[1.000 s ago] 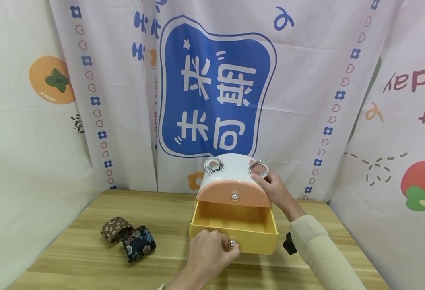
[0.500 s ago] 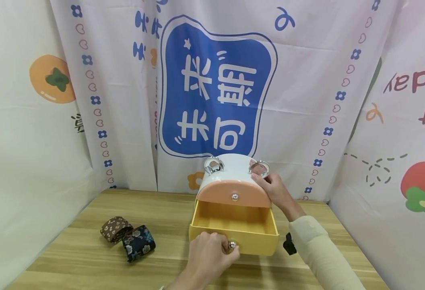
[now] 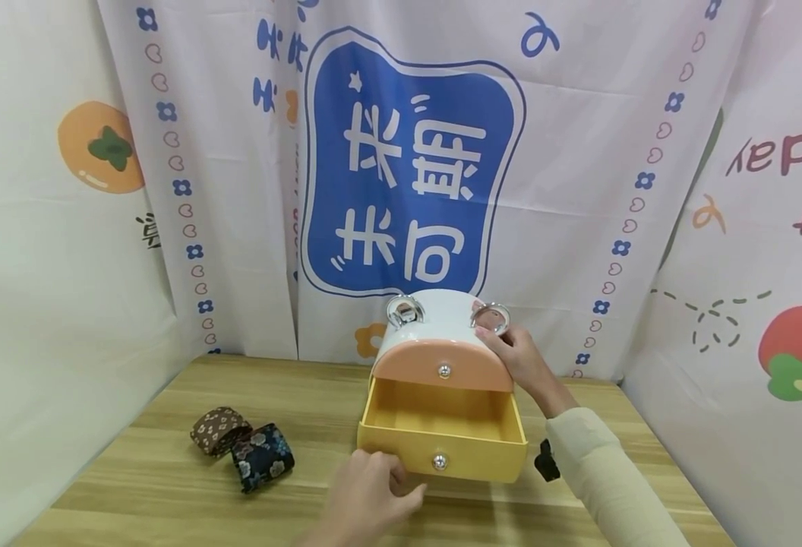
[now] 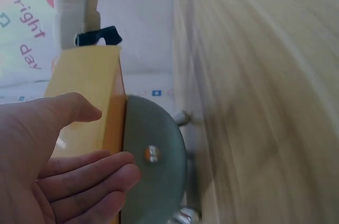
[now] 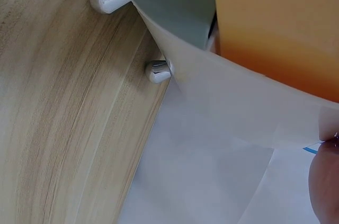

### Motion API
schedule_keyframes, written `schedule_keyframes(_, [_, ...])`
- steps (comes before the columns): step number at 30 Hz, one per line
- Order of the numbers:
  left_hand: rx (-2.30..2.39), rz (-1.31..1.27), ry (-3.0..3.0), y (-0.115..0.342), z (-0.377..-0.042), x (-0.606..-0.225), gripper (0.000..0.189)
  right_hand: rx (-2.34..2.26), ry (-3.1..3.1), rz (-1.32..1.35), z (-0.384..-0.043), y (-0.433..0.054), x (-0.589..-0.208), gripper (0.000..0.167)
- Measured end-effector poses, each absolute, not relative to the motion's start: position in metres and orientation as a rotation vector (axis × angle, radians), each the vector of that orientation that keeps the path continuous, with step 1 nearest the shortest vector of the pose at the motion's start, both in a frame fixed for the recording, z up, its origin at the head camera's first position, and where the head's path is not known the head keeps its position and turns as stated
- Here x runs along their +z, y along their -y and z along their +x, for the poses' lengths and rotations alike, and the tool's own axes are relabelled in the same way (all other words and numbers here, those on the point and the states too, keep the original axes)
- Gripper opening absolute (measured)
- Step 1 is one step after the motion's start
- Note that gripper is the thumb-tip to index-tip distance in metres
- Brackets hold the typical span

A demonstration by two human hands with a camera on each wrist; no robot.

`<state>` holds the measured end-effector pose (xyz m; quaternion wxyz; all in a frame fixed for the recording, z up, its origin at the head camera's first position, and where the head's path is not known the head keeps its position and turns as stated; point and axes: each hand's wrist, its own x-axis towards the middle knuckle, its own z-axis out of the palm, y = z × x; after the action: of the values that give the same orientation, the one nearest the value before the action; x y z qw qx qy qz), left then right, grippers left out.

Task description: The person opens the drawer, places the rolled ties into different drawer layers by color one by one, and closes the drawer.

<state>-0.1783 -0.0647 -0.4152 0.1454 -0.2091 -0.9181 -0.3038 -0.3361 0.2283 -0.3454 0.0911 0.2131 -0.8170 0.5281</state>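
A small drawer box has a white rounded shell [image 3: 435,313], an orange top drawer front [image 3: 408,366] and a yellow drawer [image 3: 483,459] pulled out, its inside bare. My left hand [image 3: 367,494] is just in front of the yellow drawer, left of its silver knob [image 3: 440,462], with fingers loosely bent and nothing held. In the left wrist view, the left hand [image 4: 69,166] shows its palm and a gap between thumb and fingers. My right hand [image 3: 520,357] grips the shell's right side by the silver ring [image 3: 490,319]; its far fingers are partly hidden.
Two rolled ties lie on the wooden table [image 3: 319,410] at left: a brown floral one [image 3: 219,431] and a dark floral one [image 3: 262,457]. Printed white cloth [image 3: 565,228] hangs behind and at both sides. A green rounded lower front [image 4: 153,181] sits under the yellow drawer.
My left hand has let go of the yellow drawer's knob and moved a little left and down. The drawer stays pulled out, and the right hand keeps its place.
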Motion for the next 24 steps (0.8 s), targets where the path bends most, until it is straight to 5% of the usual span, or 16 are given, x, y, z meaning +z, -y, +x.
schedule_keyframes(11, [-0.826, -0.463, 2.762, 0.130, -0.181, -0.409, 0.016, 1.538, 2.410, 0.625, -0.337, -0.226, -0.346, 0.050])
schedule_keyframes(24, [-0.633, -0.283, 2.803, 0.198, -0.194, -0.372, 0.024, 1.521, 2.390, 0.646, -0.338, -0.226, -0.346, 0.053])
